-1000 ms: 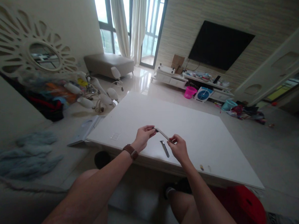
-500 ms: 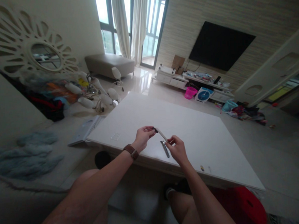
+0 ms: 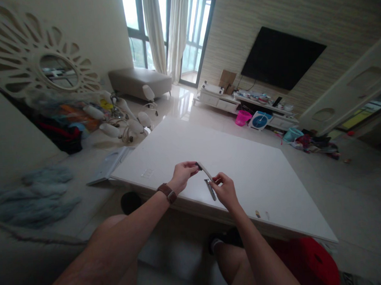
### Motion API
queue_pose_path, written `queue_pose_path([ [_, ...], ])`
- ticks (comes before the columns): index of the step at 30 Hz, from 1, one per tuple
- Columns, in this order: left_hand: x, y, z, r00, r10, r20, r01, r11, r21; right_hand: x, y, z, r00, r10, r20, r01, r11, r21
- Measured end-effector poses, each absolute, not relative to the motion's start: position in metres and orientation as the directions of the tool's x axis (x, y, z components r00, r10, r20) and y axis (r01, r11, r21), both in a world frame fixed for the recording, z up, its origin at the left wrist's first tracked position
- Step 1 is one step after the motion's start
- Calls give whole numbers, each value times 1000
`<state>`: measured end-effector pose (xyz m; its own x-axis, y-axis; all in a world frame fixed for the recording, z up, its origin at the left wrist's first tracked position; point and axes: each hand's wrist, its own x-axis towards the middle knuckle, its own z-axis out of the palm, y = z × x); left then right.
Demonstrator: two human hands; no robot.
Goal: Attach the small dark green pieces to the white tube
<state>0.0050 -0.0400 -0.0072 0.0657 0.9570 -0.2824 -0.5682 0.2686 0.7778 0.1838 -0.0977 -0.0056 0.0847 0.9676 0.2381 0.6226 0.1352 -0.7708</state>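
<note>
My left hand [image 3: 183,173], with a brown watch strap on its wrist, pinches one end of a short pale strip [image 3: 206,171] just above the white table [image 3: 259,173]. My right hand [image 3: 224,191] is closed on the strip's other end. The strip slants down from left to right between the two hands. A thin grey metal piece [image 3: 210,189] lies flat on the table just below the strip, partly hidden by my right hand.
Two tiny bits [image 3: 261,214] lie near the table's front edge. A chandelier [image 3: 122,118], a grey flat panel [image 3: 107,165] and a blue cloth [image 3: 36,195] lie to the left. A red stool [image 3: 308,262] stands under the table's right corner.
My right hand has drifted slightly left and closer to my left hand, shortening the visible strip. The left hand and the metal piece have stayed put.
</note>
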Motion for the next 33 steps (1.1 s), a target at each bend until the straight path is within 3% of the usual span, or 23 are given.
queue_pose_path([
  [16, 7, -43, -5, 96, 949, -299, -559, 300, 773, 185, -96, -8, 85, 967, 242, 623, 138, -770],
  [33, 8, -39, -10, 11, 945, -326, -558, 277, 782, 190, -94, 2, 16, 953, 304, 672, 215, -709],
])
